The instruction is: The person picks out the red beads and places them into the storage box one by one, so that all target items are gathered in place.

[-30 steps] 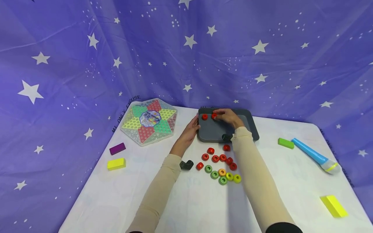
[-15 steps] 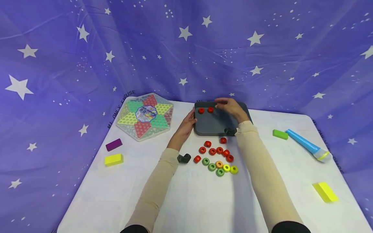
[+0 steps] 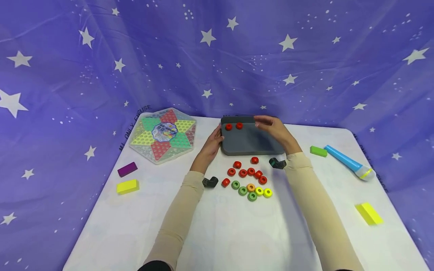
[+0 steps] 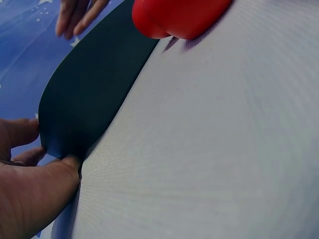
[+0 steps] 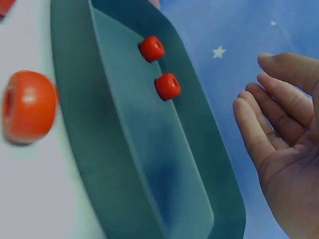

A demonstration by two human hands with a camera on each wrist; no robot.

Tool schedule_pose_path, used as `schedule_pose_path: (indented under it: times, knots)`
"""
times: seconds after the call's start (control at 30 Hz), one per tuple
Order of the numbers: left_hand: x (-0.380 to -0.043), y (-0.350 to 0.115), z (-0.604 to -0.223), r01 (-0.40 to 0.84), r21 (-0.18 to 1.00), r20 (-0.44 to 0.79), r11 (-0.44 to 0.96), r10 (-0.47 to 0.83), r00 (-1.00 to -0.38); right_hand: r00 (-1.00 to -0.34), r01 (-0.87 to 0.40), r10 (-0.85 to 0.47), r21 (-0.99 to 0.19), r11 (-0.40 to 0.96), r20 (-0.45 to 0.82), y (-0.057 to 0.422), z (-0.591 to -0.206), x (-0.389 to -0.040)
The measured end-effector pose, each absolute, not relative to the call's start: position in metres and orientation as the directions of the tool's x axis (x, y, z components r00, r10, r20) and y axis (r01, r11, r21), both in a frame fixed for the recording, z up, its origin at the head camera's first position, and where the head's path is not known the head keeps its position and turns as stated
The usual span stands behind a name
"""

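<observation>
My left hand (image 3: 211, 146) grips the left end of a dark grey tray (image 3: 249, 145). Close up in the left wrist view, the thumb (image 4: 47, 186) lies low against the tray's corner and a fingertip meets the rim. Two red beads (image 3: 239, 125) with holes sit side by side along the tray's far left. Over the tray's right part, my right hand (image 3: 276, 130) is held up with nothing in it. Its fingers look loosely bent in the right wrist view, apart from the tray wall. More red beads (image 3: 243, 173) lie scattered on the table just in front of the tray.
Nearer stand several green beads (image 3: 242, 191), an orange bead (image 3: 251, 187) and yellow beads (image 3: 268, 192). A hexagonal star-patterned game board (image 3: 162, 135), purple block (image 3: 127, 169) and yellow block (image 3: 127, 186) lie left. On the right are a green block (image 3: 318, 151), blue tube (image 3: 344, 157) and another yellow block (image 3: 369, 213).
The right hand has let go of the second red bead inside the tray, then drawn back to the right with loosened fingers. My left hand stays on the tray; the head view has shifted slightly.
</observation>
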State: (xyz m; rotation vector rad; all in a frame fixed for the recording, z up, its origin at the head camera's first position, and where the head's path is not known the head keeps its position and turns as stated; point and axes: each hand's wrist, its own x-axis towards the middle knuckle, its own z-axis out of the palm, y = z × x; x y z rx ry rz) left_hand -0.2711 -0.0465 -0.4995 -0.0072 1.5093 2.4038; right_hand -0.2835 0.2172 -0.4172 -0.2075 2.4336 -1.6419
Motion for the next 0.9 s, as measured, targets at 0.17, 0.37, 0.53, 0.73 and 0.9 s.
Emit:
schedule_pose_path:
  times: [0.17, 0.37, 0.53, 0.73, 0.9]
  knots:
    - [-0.271, -0.047, -0.5, -0.252, 0.875, -0.16, -0.413, 0.244, -0.957, -0.975, 0.002, -0.206, -0.935, 0.354, -0.08, 0.23, -0.423, -0.264]
    - [-0.272, -0.046, -0.499, -0.257, 0.874, -0.167, -0.413, 0.242, -0.956, -0.981, 0.032, -0.171, -0.945, 0.326, -0.093, 0.243, -0.431, -0.234]
    - [-0.272, -0.047, -0.498, -0.256, 0.875, -0.162, -0.412, 0.249, -0.955, -0.978, 0.039, -0.186, -0.955, 0.295, -0.098, 0.247, -0.443, -0.209]
    - [-0.272, -0.047, -0.498, -0.251, 0.884, -0.161, -0.395, 0.248, -0.955, -0.967, 0.024, -0.236, -0.958, 0.284, -0.094, 0.247, -0.462, -0.186]
    - [-0.273, -0.047, -0.5, -0.249, 0.883, -0.156, -0.398, 0.252, -0.955, -0.956, 0.004, -0.274, -0.935, 0.355, -0.108, 0.247, -0.478, -0.178]
